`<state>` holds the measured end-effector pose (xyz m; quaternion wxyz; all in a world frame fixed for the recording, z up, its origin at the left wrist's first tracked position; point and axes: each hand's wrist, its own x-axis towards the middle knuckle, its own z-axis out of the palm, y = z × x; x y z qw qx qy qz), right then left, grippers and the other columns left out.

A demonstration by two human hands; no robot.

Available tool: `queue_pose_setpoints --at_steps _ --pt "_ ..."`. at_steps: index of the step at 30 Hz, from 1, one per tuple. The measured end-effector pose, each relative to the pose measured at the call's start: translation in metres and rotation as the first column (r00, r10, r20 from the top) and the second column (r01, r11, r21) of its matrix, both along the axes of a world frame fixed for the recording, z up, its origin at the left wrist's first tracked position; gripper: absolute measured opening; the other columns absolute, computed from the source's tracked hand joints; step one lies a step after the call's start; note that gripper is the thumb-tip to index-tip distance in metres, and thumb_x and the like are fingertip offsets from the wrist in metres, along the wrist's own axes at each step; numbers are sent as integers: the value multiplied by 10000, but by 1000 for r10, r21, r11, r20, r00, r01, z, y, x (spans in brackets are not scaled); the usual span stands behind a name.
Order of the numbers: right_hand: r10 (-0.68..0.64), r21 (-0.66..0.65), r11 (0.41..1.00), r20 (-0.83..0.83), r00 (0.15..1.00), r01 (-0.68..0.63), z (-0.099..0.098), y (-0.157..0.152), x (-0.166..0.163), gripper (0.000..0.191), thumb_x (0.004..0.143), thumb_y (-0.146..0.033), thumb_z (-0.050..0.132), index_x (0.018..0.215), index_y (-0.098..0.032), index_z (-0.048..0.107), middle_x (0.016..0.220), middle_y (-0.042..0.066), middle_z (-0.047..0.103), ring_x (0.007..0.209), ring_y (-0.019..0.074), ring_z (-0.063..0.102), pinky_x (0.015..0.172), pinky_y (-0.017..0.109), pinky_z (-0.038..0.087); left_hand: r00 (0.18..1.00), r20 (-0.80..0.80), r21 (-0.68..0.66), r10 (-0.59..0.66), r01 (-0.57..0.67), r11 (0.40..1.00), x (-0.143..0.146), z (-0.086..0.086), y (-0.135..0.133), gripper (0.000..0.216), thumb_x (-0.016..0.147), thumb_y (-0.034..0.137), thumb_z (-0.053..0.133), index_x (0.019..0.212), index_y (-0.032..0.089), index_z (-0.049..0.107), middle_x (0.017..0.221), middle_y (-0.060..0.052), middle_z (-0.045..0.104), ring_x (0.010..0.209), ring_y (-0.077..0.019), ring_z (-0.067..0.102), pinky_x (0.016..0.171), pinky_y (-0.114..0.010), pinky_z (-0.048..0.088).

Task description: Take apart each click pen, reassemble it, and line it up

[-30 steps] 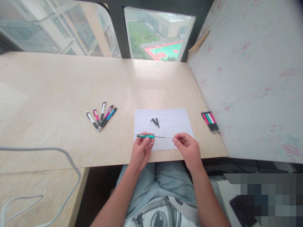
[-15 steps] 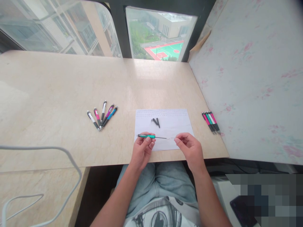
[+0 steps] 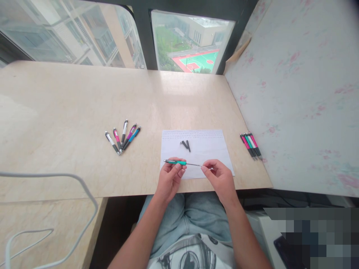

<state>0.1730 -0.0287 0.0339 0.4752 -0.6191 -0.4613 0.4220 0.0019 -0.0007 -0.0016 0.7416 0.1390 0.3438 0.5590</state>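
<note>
My left hand [image 3: 171,178] is closed around the green barrel of a pen [image 3: 179,162], held level above a sheet of paper [image 3: 207,149]. From the barrel's right end a thin dark refill [image 3: 193,164] sticks out. My right hand [image 3: 220,177] pinches at the refill's tip; between thumb and finger is a thin, spring-like piece, mostly hidden now. Just beyond the hands, black pen grips [image 3: 188,145] and a tiny silvery part lie on the paper, which has faint writing along its top.
Several pens [image 3: 125,138] lie fanned out on the left of the table [image 3: 84,97]. Another row of pens [image 3: 251,145] rests at the right, beside the flowered wall panel [image 3: 303,104]. A grey-white cable [image 3: 84,185] loops over the lower left. Windows stand behind.
My right hand has moved left, bringing its fingertips to the refill's tip and closing the small gap there. My left hand still holds the pen barrel. The camera view has shifted slightly.
</note>
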Motion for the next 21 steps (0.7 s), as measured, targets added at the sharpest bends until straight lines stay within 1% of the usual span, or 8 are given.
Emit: queue_pose_setpoints --at_steps 9,21 --pt "4 14 1000 48 999 -4 0 1 -10 134 847 -338 661 859 -205 669 834 41 668 802 189 615 668 287 496 999 -23 34 -42 43 998 -2 -2 -1 185 775 215 799 935 168 719 958 -52 743 751 -84 687 717 -164 559" --pt "49 33 998 66 997 -51 1 4 -14 120 858 -321 650 869 -202 668 855 43 680 821 189 624 685 291 508 998 -23 20 -59 59 998 -1 0 -2 184 765 208 808 919 163 718 933 -45 746 736 -78 686 711 -159 555"
